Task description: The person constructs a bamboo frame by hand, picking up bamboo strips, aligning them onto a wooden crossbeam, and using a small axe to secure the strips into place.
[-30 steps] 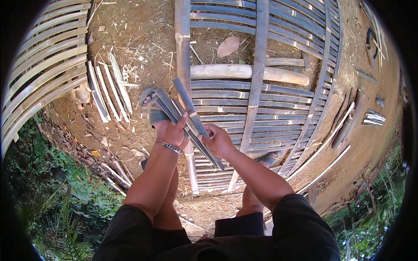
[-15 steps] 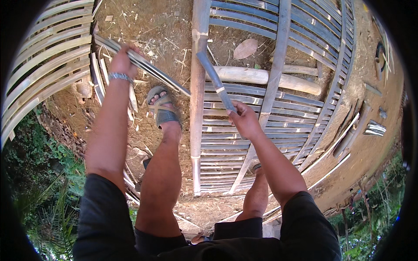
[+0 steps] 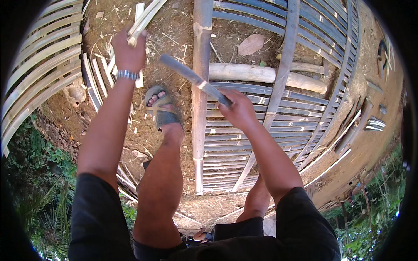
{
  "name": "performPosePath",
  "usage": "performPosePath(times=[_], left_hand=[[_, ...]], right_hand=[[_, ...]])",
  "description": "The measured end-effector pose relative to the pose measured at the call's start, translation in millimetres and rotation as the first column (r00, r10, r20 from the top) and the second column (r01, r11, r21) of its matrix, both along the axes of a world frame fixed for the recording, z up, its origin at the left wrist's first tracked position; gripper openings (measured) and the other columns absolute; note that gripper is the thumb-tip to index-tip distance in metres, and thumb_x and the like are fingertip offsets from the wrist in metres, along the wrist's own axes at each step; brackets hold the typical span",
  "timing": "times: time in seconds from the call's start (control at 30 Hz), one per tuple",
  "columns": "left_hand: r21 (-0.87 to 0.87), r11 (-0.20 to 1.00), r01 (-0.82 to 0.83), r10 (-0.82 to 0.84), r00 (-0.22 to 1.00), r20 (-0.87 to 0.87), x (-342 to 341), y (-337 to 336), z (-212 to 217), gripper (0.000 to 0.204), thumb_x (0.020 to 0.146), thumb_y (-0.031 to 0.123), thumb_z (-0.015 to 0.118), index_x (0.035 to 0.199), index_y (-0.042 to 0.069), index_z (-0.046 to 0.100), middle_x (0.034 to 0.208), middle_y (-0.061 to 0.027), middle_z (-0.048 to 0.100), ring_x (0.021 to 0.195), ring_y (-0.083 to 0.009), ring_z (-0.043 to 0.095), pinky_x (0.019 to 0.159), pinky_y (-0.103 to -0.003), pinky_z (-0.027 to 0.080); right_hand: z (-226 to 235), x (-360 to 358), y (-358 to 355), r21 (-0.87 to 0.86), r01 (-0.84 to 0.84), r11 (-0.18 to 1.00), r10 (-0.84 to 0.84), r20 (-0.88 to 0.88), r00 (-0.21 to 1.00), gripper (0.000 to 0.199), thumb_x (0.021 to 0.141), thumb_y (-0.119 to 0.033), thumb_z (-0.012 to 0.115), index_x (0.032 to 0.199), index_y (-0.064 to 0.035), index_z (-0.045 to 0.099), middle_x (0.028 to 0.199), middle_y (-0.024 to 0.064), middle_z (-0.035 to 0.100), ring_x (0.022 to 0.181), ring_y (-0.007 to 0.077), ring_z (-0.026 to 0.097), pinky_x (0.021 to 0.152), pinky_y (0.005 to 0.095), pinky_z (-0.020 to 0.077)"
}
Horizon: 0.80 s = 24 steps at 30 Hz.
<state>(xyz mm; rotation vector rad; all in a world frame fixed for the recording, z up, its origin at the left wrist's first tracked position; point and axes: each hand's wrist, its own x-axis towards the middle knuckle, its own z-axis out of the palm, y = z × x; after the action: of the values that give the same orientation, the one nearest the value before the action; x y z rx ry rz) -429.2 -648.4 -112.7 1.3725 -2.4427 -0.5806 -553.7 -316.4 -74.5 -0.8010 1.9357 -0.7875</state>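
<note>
My left hand [image 3: 129, 51], with a metal-banded watch or bracelet on its wrist, is closed around a few pale split bamboo strips [image 3: 149, 16] that point up and to the right. My right hand [image 3: 239, 108] grips one end of a grey-green bamboo piece [image 3: 185, 71] with a pale band across it. This piece slants up and left, crossing above the thick bamboo pole [image 3: 200, 87] of a slatted bamboo panel [image 3: 237, 136]. The free end of the piece hangs over bare soil, apart from the left hand's strips.
Another slatted bamboo panel [image 3: 52, 52] stands at the far left. Loose strips [image 3: 98, 78] lie beside it. A thick bamboo length [image 3: 244, 73] and a brown dry leaf [image 3: 251, 44] lie among the right panel's slats. My sandalled foot [image 3: 161, 106] stands left of the pole.
The strips in my left hand have swung from pointing down-right to pointing up-right, showing their pale sides. My right hand has tipped the bamboo piece farther left.
</note>
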Motion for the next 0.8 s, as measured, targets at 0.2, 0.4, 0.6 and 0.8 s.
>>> performPosePath(times=[0.2,0.4,0.6,0.8], left_hand=[[0.960,0.278,0.014,0.333,0.937,-0.110,62,73,37,0.039,0.101,0.023,0.058,0.133,0.002,0.055,0.100,-0.0063,0.067,0.087,-0.0116,0.064,0.074,-0.026,0.055],[0.971,0.216,0.102,0.633,0.743,-0.219,119,77,29,0.019,0.101,0.020,0.057,0.111,0.005,0.059,0.098,-0.0082,0.069,0.084,-0.0133,0.066,0.077,-0.030,0.057],[0.957,0.288,0.045,0.723,0.645,-0.248,157,51,19,0.021,0.104,0.025,0.051,0.113,0.007,0.058,0.103,-0.0078,0.069,0.089,-0.0169,0.067,0.081,-0.038,0.058],[0.970,0.241,0.020,0.771,0.603,-0.204,161,50,13,0.020,0.103,0.027,0.053,0.113,0.010,0.059,0.101,-0.0059,0.070,0.090,-0.0162,0.067,0.082,-0.039,0.056]], right_hand=[[11,-27,-26,0.125,-0.303,0.945,0.320,-0.158,0.934,0.044,0.082,-0.022,0.069,0.126,-0.0170,0.065,0.101,0.0123,0.066,0.094,0.0347,0.065,0.086,0.0435,0.0511],[-8,-38,25,-0.058,0.119,0.991,-0.132,-0.375,0.918,0.064,0.077,-0.030,0.082,0.132,-0.0074,0.057,0.120,0.0162,0.061,0.116,0.0357,0.054,0.103,0.0459,0.0414],[-49,-95,118,0.258,0.462,0.848,-0.140,-0.733,0.666,0.066,0.076,-0.051,0.079,0.119,-0.0046,0.062,0.120,0.0161,0.057,0.120,0.0346,0.051,0.103,0.0475,0.0384],[-52,-115,117,0.523,0.239,0.818,0.158,-0.604,0.781,0.079,0.075,-0.073,0.065,0.116,-0.0050,0.068,0.125,0.0132,0.061,0.126,0.0339,0.050,0.107,0.0560,0.0310]])
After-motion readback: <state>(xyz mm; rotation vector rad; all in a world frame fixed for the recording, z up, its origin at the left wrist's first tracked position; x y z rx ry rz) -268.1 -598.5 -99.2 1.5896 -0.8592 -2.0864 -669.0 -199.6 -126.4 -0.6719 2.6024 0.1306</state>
